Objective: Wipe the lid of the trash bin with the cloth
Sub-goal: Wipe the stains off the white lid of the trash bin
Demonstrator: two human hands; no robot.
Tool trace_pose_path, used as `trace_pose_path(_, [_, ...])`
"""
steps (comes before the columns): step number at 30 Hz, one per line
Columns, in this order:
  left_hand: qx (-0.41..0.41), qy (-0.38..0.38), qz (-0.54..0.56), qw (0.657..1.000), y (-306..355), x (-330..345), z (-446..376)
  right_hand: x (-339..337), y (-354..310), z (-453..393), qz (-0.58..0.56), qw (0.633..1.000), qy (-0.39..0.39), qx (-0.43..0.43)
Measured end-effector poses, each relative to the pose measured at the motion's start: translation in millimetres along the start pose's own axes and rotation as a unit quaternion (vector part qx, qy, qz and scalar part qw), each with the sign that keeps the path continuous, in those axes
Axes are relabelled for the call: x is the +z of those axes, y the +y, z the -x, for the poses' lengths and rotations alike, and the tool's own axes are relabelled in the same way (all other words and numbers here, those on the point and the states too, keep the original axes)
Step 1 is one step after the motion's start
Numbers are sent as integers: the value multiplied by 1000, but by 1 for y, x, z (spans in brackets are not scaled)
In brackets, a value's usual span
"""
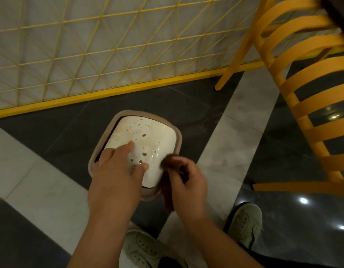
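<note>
The trash bin (101, 144) stands on the floor below me, with a taupe rim round a cream lid (148, 132) spotted with brown stains. My left hand (117, 171) lies on the near left part of the lid, fingers straight and spread. My right hand (186, 182) grips a dark brown cloth (168, 163) at the lid's near right edge; part of the cloth hangs down below the hand and is blurred.
An orange slatted chair (302, 93) stands close on the right. A yellow wire-grid partition (90, 55) with a yellow base bar runs behind the bin. My two shoes (244, 219) rest on the dark and light tiled floor (244, 113).
</note>
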State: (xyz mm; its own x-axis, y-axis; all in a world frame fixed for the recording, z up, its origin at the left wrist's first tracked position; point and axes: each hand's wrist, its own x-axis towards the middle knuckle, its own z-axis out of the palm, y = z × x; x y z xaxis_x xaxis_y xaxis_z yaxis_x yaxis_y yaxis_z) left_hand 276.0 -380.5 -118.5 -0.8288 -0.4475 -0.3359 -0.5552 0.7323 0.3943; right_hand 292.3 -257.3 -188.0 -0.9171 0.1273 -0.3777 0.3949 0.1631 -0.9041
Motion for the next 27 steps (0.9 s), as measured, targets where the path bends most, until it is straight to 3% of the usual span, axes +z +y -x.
trace_pose_path(4, [-5, -2, -2, 1000, 2, 0, -2, 0, -30, -38, -38, 998, 50, -11])
trace_pose_path(11, [10, -1, -6, 1000, 0, -1, -2, 7, 5, 27, 0, 994, -29, 109])
trace_pose_path(19, [-5, -6, -12, 1000, 3, 1, -1, -4, -17, -53, 13, 993, 51, 102])
trace_pose_path(27, [-3, -9, -28, 1000, 6, 0, -1, -2, 7, 3, 66, 982, -44, 172])
